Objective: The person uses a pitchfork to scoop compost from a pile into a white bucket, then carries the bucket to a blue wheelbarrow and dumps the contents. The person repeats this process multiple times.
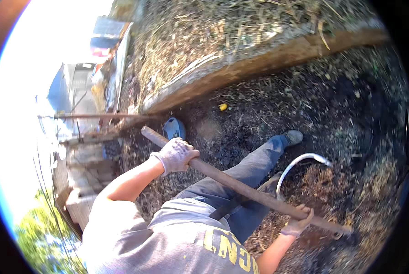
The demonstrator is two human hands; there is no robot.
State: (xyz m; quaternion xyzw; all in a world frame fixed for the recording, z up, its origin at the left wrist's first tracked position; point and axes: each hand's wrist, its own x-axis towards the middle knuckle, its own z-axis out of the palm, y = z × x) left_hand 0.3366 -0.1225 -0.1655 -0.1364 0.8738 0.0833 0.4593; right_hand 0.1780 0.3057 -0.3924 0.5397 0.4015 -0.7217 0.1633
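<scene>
In the head view, the left hand (177, 154), in a grey work glove, has its fingers wrapped tight around the upper part of a long wooden tool handle (241, 188), near its free end. The right hand (297, 222) grips the same handle low down, fingers closed around it, close to the rusty metal head (338, 234) that sits at the dark soil (350, 114). The handle slants from upper left down to lower right, across the person's grey trouser leg (250, 171).

To work this stroke well, I would judge that the low hand should steer while the high hand drives, with the head kept away from the forward foot in its grey shoe (294, 136).

A curved white hose or pipe (300, 160) arcs out of the ground just beside the handle's lower end, near enough to snag. A wooden beam (277, 57) borders a mound of dry straw mulch (223, 32) beyond. A blue object (174, 128) lies near the handle's top end and a small yellow scrap (223, 107) rests on the soil.
</scene>
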